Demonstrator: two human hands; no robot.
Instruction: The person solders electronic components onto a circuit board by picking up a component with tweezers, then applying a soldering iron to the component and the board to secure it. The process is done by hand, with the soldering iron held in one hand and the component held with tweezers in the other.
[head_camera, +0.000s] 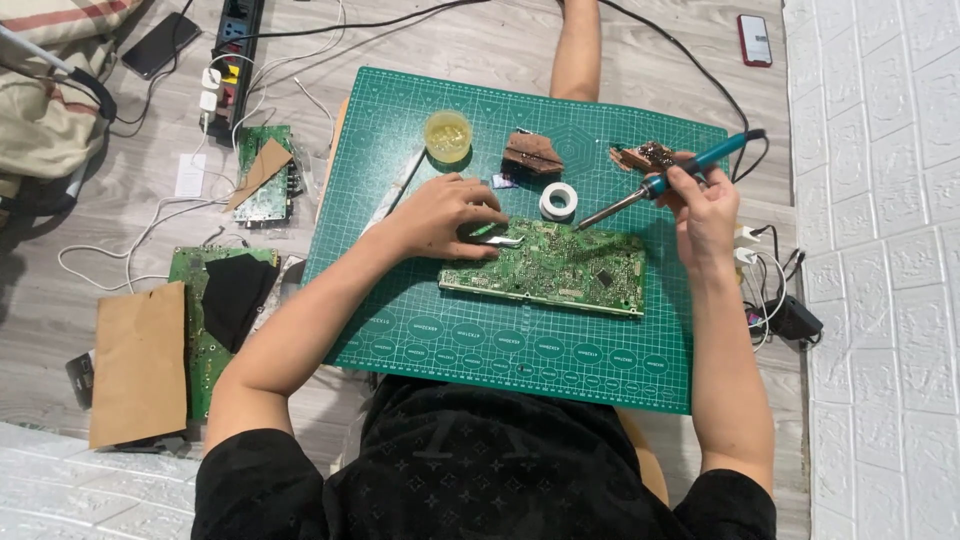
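Observation:
A green circuit board (560, 270) lies on a green cutting mat (450, 330). My left hand (440, 215) rests at the board's left end and pinches metal tweezers (497, 238) against it. My right hand (705, 205) grips a soldering iron (665, 180) with a teal handle. Its metal tip points left and hovers over the board's upper edge, beside a white roll of tape (557, 201).
On the mat stand a small jar of yellow flux (447, 135) and two brown scraps (532, 152). Left of the mat lie other circuit boards (262, 175), brown card (140, 362), a power strip (232, 60) and cables. A red phone (754, 40) lies far right.

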